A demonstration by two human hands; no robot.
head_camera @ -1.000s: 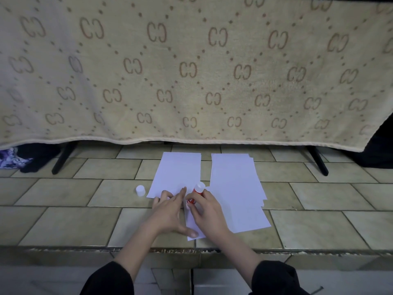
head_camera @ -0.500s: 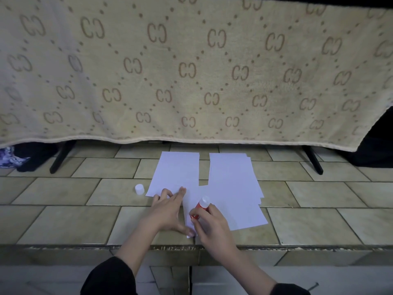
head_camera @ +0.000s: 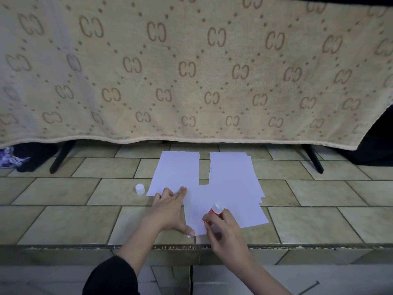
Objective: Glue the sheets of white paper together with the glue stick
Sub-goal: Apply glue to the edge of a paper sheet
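A white sheet [head_camera: 231, 207] lies nearest me on the tiled floor. My left hand [head_camera: 170, 211] rests flat on its left edge, fingers spread, thumb near the bottom corner. My right hand [head_camera: 223, 233] grips a red glue stick [head_camera: 214, 210] with a white end, tilted over the lower part of that sheet. Another single sheet [head_camera: 176, 172] lies behind on the left. A small stack of sheets [head_camera: 232, 173] lies behind on the right. The white glue cap [head_camera: 140, 188] stands on the floor left of the papers.
A beige patterned blanket [head_camera: 191, 67] hangs over a rack with black legs [head_camera: 60, 158] just behind the papers. Dark cloth [head_camera: 32, 156] lies at far left. The tiled step edge [head_camera: 191, 246] runs right below my hands.
My right hand has drawn the glue stick down and to the right across the near sheet. My left hand has stayed pressed on the sheet's left edge.
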